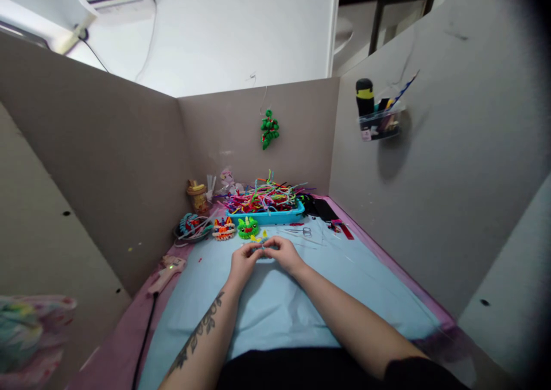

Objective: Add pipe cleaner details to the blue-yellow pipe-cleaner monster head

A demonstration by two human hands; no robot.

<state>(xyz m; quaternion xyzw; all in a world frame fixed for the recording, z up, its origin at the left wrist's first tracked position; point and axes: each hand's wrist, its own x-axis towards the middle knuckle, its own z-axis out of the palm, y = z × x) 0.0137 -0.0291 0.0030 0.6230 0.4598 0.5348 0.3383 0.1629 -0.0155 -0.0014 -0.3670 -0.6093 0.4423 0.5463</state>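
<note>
My left hand [244, 259] and my right hand [283, 252] meet over the middle of the blue table cover. Fingers and thumbs of both pinch a small blue and yellow pipe-cleaner piece [259, 240], whose yellow tips stick up above the fingertips; the rest is mostly covered by my hands. Just beyond it sit a green pipe-cleaner animal head [248, 227] and an orange and white one [224, 229], side by side. To the right of my right hand lie scissors [306, 231].
A blue tray [266, 218] heaped with colourful pipe cleaners stands at the back. At left are a bowl [189, 234] and a pink glue gun [169, 272] with a black cord. A red strip [346, 231] and a black flat object [326, 210] lie right. Grey panels surround the table.
</note>
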